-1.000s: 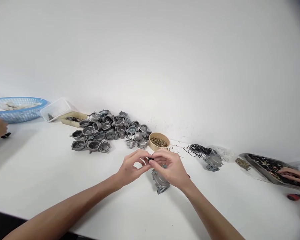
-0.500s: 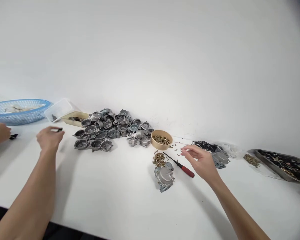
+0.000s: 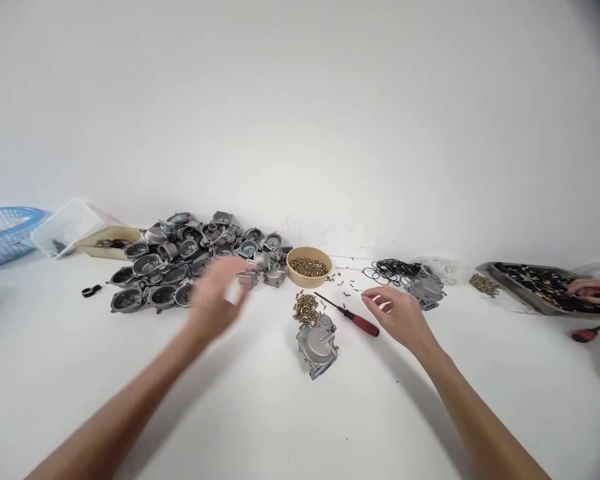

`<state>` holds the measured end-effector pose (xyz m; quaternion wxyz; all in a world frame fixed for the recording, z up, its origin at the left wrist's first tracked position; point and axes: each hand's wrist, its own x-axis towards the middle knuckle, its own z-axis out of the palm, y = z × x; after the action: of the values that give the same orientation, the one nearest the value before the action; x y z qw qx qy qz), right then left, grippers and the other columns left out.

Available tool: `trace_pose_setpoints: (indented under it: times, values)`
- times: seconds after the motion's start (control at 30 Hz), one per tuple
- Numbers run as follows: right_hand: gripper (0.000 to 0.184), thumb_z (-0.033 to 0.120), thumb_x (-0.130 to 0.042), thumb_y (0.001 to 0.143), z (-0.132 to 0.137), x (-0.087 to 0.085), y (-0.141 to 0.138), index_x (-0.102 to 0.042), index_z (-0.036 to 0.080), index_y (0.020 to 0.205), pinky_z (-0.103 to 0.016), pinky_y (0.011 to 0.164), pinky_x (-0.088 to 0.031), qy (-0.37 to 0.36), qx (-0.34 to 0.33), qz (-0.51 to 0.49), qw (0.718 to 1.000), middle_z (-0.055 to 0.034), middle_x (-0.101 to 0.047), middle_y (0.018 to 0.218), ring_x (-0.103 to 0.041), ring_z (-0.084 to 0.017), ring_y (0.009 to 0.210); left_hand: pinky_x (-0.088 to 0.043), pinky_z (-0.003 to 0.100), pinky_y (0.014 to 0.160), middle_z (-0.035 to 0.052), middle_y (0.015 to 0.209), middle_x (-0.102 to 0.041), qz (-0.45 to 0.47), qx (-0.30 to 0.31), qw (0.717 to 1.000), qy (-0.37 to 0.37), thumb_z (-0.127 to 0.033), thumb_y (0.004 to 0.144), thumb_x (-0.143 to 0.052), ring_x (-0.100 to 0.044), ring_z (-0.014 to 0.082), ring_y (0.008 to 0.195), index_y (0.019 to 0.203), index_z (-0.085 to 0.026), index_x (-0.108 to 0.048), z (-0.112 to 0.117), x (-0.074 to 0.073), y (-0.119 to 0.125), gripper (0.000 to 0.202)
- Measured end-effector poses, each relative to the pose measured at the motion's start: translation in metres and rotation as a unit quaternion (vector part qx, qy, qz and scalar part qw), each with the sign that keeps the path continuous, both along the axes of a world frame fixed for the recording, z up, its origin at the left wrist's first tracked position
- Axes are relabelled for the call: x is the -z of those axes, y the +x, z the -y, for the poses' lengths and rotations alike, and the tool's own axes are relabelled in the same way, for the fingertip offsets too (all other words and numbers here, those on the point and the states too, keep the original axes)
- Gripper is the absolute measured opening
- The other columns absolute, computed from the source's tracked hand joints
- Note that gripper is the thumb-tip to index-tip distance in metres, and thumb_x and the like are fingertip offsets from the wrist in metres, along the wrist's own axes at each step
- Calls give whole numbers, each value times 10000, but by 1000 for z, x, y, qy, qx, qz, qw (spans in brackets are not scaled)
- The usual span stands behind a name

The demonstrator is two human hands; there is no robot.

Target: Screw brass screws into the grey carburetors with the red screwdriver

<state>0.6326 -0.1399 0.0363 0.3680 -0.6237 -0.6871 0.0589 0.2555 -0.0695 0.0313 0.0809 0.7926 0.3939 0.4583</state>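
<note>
at the far left of the desk (image 3: 260, 413): blue basket (image 3: 3, 233) and clear tub (image 3: 70, 223), unchanged.
small black part (image 3: 91, 291): alone on the desk, left of the casting pile (image 3: 170, 263). half a second ago your left hand held one out there, so it looks set down.
left hand (image 3: 217, 297): blurred, fingers loosely spread, nothing visible in it. it has swung back over the pile's right edge.
carburettor body (image 3: 317, 343): on the desk between your hands, untouched. a second ago both hands worked just above it.
screwdriver (image 3: 353, 316): just right of the body.
right hand (image 3: 400, 313): open, empty, beside the screwdriver's red handle, hardly moved.
far right: a co-worker's hand (image 3: 593, 291) in the tray (image 3: 510, 280).
</note>
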Motion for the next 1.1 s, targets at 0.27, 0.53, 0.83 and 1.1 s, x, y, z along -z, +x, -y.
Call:
trace_pose_setpoints:
  times: [0.27,0.53,0.83,1.1]
  values:
    - [390,330,-666,921,21,2,-29,-671,309,1310,-314,722,-562,-192,-241,32,951,-45,-731,1141,-664,-182,866,-539,423,948,101,1327,-622,45,273,919,-281,-196,880,-577,-604,267,1175,1391,-273,-478,45,58,54,527]
    - [282,345,-672,931,21,6,-45,-706,253,1195,-322,828,-540,-185,-243,34,952,-21,-761,1031,-682,-165,820,-459,476,1048,118,1419,-555,63,349,865,-355,-441,731,-862,-565,336,1229,1460,-279,-425,43,52,69,866]
    - [293,248,-600,890,9,7,-3,-732,301,1145,-312,682,-495,-219,3,248,944,-38,-745,1002,-686,-209,811,-507,421,1022,85,1319,-649,88,347,855,-376,-353,670,-920,-641,291,1159,1293,-251,-613,34,60,84,703]
    - [153,314,-691,908,11,-35,-7,-750,222,1015,-299,661,-598,104,-14,75,992,-41,-776,910,-696,-165,718,-539,417,999,70,1291,-672,72,310,868,-380,-319,626,-927,-667,282,1114,1265,-245,-629,37,56,84,708]
